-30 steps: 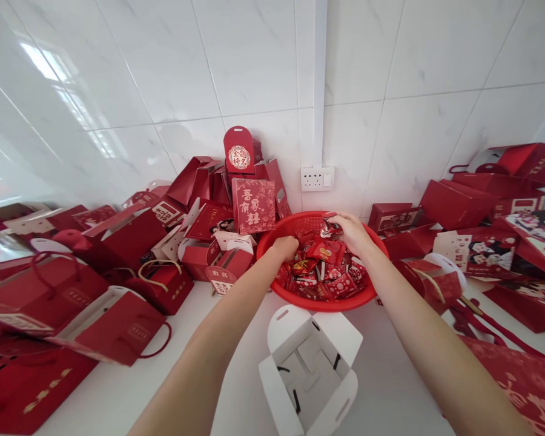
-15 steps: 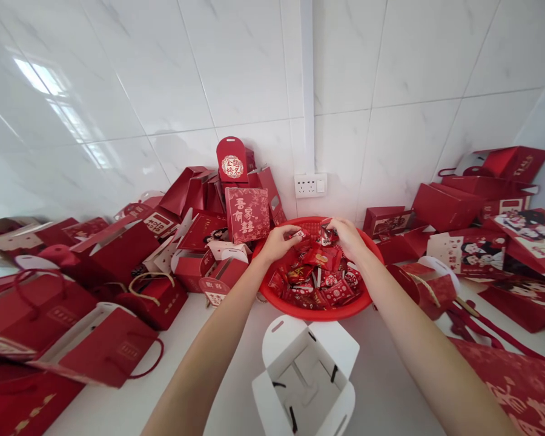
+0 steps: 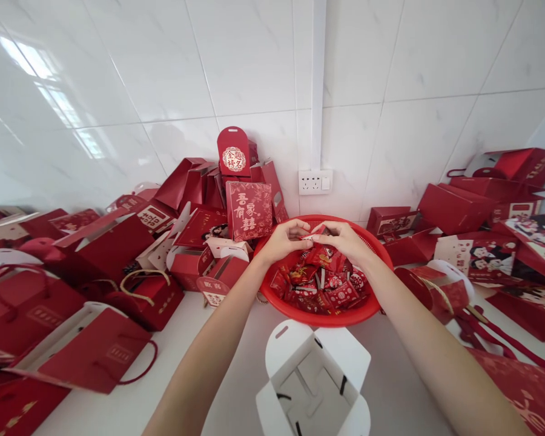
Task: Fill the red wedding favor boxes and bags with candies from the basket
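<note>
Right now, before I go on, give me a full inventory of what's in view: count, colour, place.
Basket: one, red, on the table before the wall
Wrapped packets: many, mostly red, inside the basket
Held packets: count hidden, red and white, between the fingers
Open box: one, white inside, nearest the viewer
Left-side boxes and bags: many, mostly red
Right-side boxes and bags: many, mostly red
Socket panel: one, white, on the wall
Trunking: one, white, above the panel
Tiled wall: white, behind
Table: one, white, beneath
Left hand: one, bare, over the basket
Right hand: one, bare, beside it
</note>
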`<action>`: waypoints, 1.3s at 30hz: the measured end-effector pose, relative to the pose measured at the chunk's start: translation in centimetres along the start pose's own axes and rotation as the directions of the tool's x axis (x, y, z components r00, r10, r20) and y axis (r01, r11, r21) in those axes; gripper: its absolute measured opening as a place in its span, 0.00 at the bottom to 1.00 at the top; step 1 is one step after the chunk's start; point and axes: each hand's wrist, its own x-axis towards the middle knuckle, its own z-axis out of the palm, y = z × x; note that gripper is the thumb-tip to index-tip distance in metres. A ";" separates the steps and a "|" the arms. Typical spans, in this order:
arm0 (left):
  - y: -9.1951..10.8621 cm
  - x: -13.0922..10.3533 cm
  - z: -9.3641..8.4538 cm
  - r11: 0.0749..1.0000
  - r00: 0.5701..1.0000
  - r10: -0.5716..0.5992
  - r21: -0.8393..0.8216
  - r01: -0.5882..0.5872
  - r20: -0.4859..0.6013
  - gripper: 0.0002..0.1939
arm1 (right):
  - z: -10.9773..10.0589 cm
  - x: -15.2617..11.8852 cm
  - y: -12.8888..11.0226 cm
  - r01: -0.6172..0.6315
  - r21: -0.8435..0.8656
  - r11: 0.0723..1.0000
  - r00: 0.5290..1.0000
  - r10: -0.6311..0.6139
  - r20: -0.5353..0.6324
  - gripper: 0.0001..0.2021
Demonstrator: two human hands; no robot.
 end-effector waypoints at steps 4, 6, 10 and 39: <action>0.2 -0.1 -0.2 0.999 0.995 0.050 -0.013 -0.051 -0.083 0.24 | -0.1 0.2 0.1 0.020 0.035 0.999 0.998 -0.018 -0.063 0.14; 0.2 -0.2 -0.3 0.999 0.992 0.051 -0.004 -0.051 -0.115 0.24 | -0.2 0.3 0.2 0.017 0.050 0.999 0.997 -0.013 -0.082 0.15; 0.2 -0.3 -0.3 0.999 0.991 0.037 -0.019 -0.040 -0.126 0.24 | -0.1 0.4 0.1 0.012 0.060 0.998 0.995 -0.006 -0.102 0.17; 8.5 -5.5 4.3 0.956 0.919 0.183 -0.154 -0.249 -0.350 0.18 | 1.8 -4.3 -8.5 0.097 0.229 0.969 0.985 -0.060 -0.164 0.19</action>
